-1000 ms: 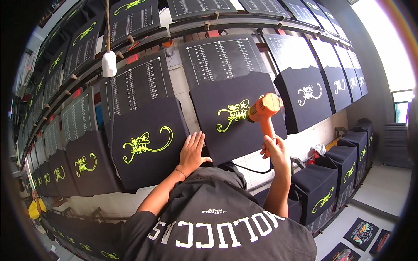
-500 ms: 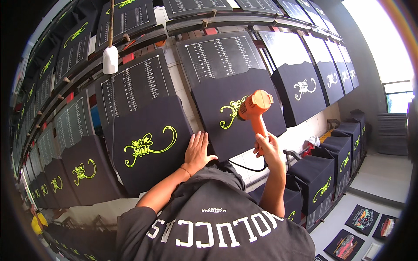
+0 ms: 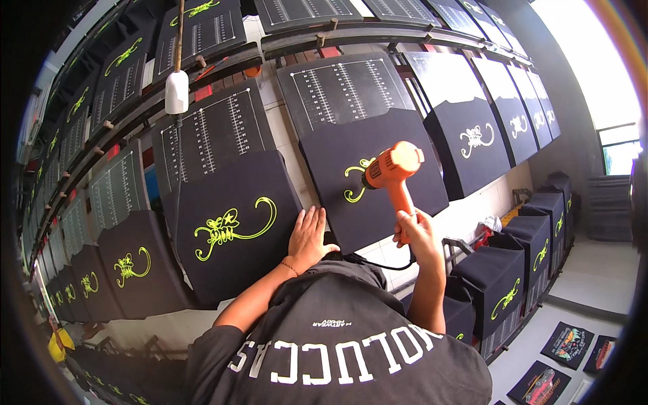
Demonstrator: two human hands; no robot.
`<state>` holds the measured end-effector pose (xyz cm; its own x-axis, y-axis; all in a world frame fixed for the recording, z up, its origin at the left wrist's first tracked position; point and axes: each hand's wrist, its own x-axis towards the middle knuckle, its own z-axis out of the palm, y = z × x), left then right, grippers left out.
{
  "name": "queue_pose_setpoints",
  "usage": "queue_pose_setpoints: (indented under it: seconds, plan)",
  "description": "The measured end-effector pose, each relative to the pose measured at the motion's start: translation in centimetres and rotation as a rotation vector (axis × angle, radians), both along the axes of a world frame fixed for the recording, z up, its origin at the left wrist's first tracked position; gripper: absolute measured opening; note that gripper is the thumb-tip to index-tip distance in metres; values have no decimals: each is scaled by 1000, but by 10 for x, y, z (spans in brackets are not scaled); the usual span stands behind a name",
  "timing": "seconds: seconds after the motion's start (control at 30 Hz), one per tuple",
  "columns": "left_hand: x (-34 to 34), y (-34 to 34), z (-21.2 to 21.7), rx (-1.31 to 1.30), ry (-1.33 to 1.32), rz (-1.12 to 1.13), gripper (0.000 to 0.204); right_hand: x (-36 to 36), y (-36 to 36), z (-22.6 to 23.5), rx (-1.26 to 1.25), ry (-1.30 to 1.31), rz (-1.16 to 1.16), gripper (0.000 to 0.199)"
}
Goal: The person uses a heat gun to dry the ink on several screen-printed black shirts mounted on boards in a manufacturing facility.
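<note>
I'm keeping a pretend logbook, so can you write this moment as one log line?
right hand: holds orange heat gun; heat gun: aimed toward green print; left hand: flat beside dark cloth

I'm getting strong daylight from the right: window [image 3: 584,64] blown out, rainbow flare at the top-right rim. Glare whitens nearby boards [image 3: 442,74]. Heat gun [image 3: 399,165] catches a highlight. Far left dimmer, softer. Fisheye bends rails [image 3: 297,42]; black vignette on 2 sides.

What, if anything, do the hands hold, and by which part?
The right hand holds an orange heat gun by its handle; the left hand holds nothing.
</note>
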<state>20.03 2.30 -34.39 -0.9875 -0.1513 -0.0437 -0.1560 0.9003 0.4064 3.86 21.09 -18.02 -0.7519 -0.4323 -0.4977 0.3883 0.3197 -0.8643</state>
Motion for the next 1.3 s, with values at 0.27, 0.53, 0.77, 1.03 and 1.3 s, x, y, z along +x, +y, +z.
queue_pose_setpoints:
  seconds: [0.27, 0.53, 0.77, 1.03, 1.3]
  plan:
    - [-2, -1, 0, 1, 2, 3, 113, 1, -13, 3, 13, 54, 63, 26]
    - [-1, -1, 1, 25, 23, 9, 113, -5, -9, 2, 34, 40, 30, 25]
    - [-1, -2, -1, 45, 68, 14, 111, -4, -1, 2, 49, 0, 40, 27]
    - [0, -3, -1, 46, 92, 19, 109, 7, 1, 6, 44, 11, 76, 27]
    - [1, -1, -4, 65, 135, 34, 108, 13, 8, 11, 21, -74, 69, 26]
